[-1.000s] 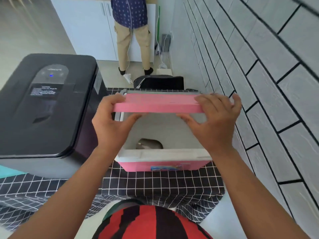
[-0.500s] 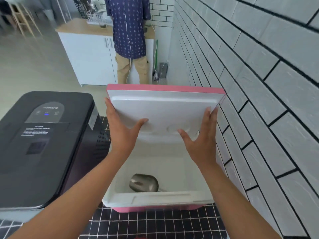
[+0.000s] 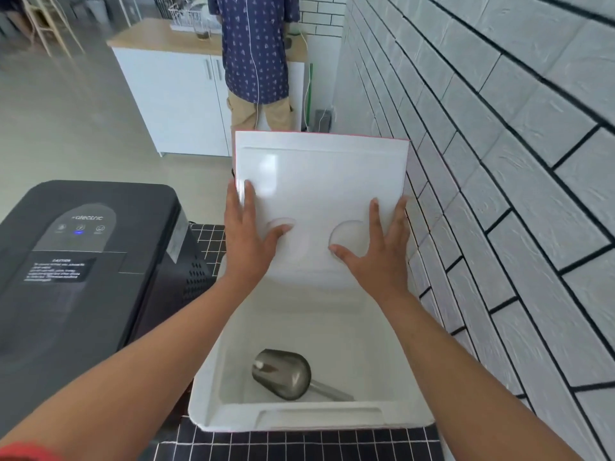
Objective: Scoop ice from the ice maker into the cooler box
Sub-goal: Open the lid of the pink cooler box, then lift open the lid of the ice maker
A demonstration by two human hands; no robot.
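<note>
lid swung further upright; both hands spread flat against its underside.

Bright, even daylight — soft glare on the white lid, wide-angle bowing at blurred edges.
</note>
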